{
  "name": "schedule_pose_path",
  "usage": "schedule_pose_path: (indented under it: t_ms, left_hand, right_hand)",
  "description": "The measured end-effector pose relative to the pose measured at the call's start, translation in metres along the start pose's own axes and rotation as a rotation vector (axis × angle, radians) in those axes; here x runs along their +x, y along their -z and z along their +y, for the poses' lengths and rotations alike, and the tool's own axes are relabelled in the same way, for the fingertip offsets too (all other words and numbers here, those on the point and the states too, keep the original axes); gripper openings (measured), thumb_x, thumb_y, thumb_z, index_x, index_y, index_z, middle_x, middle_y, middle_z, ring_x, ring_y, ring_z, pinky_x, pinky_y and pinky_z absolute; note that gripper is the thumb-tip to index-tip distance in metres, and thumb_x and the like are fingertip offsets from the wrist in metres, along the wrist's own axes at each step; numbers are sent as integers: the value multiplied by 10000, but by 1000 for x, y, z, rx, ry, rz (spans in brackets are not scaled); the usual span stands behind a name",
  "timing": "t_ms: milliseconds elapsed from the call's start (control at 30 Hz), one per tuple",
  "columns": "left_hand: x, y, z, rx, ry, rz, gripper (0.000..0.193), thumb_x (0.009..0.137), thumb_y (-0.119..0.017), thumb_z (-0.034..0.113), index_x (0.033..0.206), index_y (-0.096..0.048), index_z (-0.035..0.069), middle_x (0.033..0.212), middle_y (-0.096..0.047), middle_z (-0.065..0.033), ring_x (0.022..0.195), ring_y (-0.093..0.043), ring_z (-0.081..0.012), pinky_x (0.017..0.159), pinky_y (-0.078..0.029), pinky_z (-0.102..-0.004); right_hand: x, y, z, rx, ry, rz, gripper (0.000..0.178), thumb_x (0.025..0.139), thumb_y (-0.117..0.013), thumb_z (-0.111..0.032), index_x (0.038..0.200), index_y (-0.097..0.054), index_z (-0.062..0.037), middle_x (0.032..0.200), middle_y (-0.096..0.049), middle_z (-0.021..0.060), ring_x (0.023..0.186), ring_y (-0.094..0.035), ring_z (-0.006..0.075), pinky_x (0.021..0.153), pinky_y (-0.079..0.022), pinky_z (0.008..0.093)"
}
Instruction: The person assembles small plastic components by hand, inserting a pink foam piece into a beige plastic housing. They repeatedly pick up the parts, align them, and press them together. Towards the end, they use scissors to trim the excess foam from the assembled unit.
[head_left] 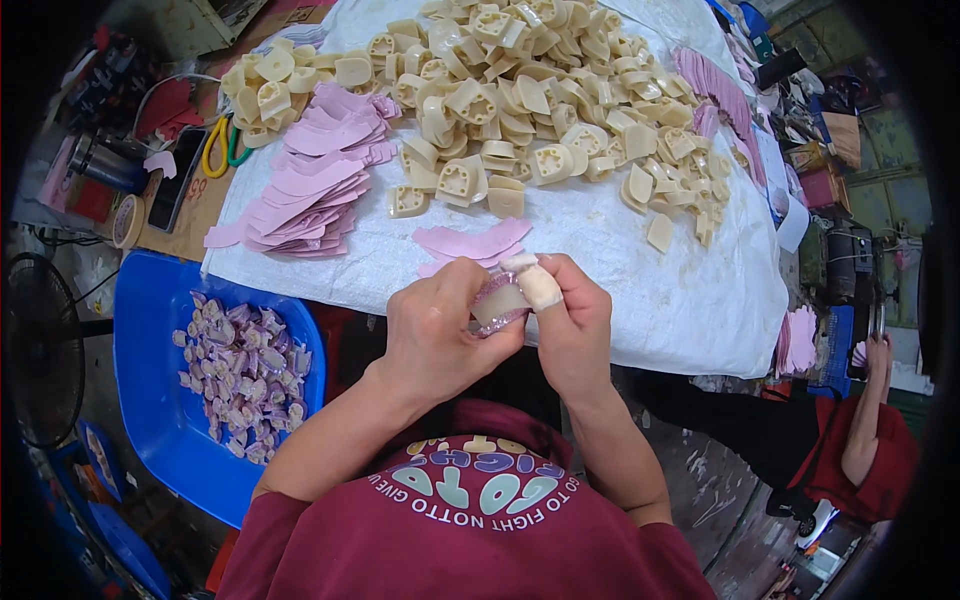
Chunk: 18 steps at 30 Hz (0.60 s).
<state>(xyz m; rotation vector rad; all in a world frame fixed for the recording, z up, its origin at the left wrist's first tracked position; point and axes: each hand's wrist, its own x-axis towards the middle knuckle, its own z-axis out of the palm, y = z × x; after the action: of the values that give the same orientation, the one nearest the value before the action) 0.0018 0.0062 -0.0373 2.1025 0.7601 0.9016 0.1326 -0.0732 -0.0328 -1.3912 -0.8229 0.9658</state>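
A cream plastic heel block, partly wrapped in a pink cover piece, sits between our two hands just in front of the near edge of the white cloth. Our left hand is curled closed around its left side, and our right hand is closed on its right side, a taped finger pressing over the top. In our judgement the cover could crease or sit crooked if the two hands pull unevenly, and the block could slip out toward our lap if the pinch loosens. To the left of the cloth and below it, a blue tray holds finished purple-covered blocks. On the cloth just beyond our hands lie a few loose pink covers; farther left is a stack of pink covers, and across the far part spreads a heap of bare cream blocks. Right of the cloth, another person's arm shows.
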Motion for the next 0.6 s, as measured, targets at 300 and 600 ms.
schedule_pose_path:
  t_ms: [300,600]
  left_hand:
    - [1,-4,3,-40,121,14,343,675,-801,159,851,-547,11,681,-639,-104,579,-630,-153,520,-494,-276]
    - [11,9,4,-220,311,-174,276,717,-786,108,862,-576,4,750,-651,-48,672,-600,-79,609,-490,-236]
  right_hand:
    - [0,-13,-4,5,94,142,219,961,-544,-127,1080,-639,30,859,-627,1,759,-541,53,669,-445,207]
    - [2,-7,-6,128,-3,71,222,952,-511,-68,1110,-614,50,911,-633,22,831,-560,70,737,-457,210]
